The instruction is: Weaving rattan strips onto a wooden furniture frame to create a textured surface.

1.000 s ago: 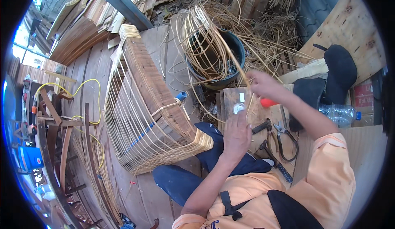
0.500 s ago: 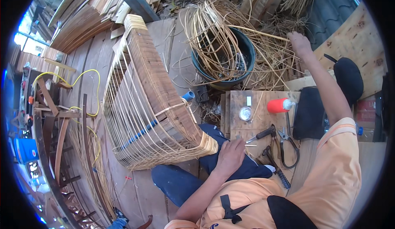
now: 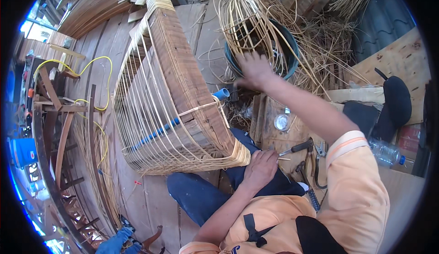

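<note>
**Right hand back at the bucket**

The right hand (image 3: 256, 71), stretched past the bucket (image 3: 290, 46) half a second ago, now hangs with spread fingers at its near-left rim. Its forearm now hides the red bottle. The left hand (image 3: 260, 168), raised over the board (image 3: 270, 137) a second ago, is lower, by the board's left edge.

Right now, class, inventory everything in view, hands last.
woven frame: 1, brown, centre-left
bucket: 1, blue-green, upper centre
cane coil: 1, tan, partly in bucket
pipe: 1, blue, at frame
dish: 1, whitish, below bucket
tools: several, mixed, below dish
bottle: 1, clear, right
unclear item: 1, black, above bottle
cord: 1, yellow, left
wood strips: many, brown, upper left
container: 1, blue, far left
right hand: 1, bare, at bucket
left hand: 1, bare, near tools
</note>
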`<action>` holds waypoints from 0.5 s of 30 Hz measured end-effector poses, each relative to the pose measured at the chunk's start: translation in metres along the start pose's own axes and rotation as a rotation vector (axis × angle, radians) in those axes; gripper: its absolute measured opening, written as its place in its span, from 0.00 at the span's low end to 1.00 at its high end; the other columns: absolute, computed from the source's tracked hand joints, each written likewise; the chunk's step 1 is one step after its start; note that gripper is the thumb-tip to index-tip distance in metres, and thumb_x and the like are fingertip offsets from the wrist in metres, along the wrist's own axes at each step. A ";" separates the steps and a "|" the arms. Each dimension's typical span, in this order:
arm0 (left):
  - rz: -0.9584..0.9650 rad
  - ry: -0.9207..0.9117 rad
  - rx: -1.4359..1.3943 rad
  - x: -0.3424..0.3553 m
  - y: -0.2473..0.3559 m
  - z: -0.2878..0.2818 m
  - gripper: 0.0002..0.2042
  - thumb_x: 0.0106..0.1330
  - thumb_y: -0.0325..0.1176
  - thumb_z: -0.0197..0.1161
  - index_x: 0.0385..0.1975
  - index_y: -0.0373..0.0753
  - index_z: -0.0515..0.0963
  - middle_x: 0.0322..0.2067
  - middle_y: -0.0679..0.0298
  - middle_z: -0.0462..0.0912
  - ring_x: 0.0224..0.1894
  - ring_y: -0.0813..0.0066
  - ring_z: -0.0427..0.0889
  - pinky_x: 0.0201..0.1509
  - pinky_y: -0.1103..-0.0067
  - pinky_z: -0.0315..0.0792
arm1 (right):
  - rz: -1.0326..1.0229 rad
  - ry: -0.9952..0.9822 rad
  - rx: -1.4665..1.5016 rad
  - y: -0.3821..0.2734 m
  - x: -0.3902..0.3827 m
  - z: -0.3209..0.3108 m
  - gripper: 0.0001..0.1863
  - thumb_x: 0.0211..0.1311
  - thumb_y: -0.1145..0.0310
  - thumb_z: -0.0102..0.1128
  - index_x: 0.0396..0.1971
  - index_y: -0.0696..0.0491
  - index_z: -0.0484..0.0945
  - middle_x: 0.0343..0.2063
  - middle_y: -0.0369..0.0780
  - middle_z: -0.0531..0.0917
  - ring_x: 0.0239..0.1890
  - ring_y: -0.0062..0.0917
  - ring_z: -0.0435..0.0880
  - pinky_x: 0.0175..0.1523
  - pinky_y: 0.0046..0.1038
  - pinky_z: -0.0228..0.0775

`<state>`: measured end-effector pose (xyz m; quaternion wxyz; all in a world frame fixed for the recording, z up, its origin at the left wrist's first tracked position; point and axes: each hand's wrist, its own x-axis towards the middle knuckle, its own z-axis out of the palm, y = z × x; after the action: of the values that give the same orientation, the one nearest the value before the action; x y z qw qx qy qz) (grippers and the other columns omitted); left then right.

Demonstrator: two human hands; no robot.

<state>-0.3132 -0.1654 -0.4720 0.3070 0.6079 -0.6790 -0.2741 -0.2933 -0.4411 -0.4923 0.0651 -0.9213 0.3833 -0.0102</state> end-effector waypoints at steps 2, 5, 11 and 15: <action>-0.013 -0.019 0.004 0.003 0.001 0.001 0.10 0.55 0.27 0.59 0.38 0.35 0.76 0.40 0.58 0.77 0.44 0.64 0.76 0.52 0.71 0.66 | 0.010 -0.030 -0.136 -0.006 -0.024 0.024 0.44 0.45 0.50 0.66 0.60 0.54 0.58 0.45 0.46 0.72 0.46 0.39 0.72 0.47 0.39 0.63; -0.004 -0.023 -0.002 0.003 0.002 -0.001 0.10 0.56 0.28 0.59 0.38 0.35 0.76 0.40 0.58 0.77 0.44 0.64 0.76 0.52 0.71 0.66 | 0.195 0.130 -0.134 0.006 -0.020 0.055 0.42 0.47 0.59 0.63 0.62 0.53 0.55 0.43 0.45 0.74 0.45 0.38 0.74 0.46 0.40 0.64; -0.010 0.001 -0.014 0.000 0.000 0.000 0.10 0.56 0.28 0.59 0.38 0.35 0.76 0.40 0.58 0.77 0.45 0.63 0.76 0.53 0.70 0.65 | 0.239 -0.144 0.242 0.044 -0.008 0.045 0.15 0.49 0.59 0.62 0.37 0.48 0.79 0.31 0.45 0.82 0.39 0.40 0.80 0.43 0.38 0.71; -0.017 0.011 -0.017 -0.002 -0.001 0.000 0.10 0.56 0.27 0.59 0.38 0.35 0.76 0.40 0.58 0.78 0.45 0.63 0.76 0.53 0.70 0.65 | 0.304 -0.336 0.220 0.084 0.008 0.010 0.15 0.53 0.59 0.59 0.41 0.45 0.79 0.35 0.41 0.82 0.40 0.34 0.81 0.43 0.35 0.71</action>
<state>-0.3122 -0.1635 -0.4725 0.3134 0.6125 -0.6699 -0.2791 -0.3457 -0.5041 -0.5131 0.2287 -0.8292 0.4977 0.1113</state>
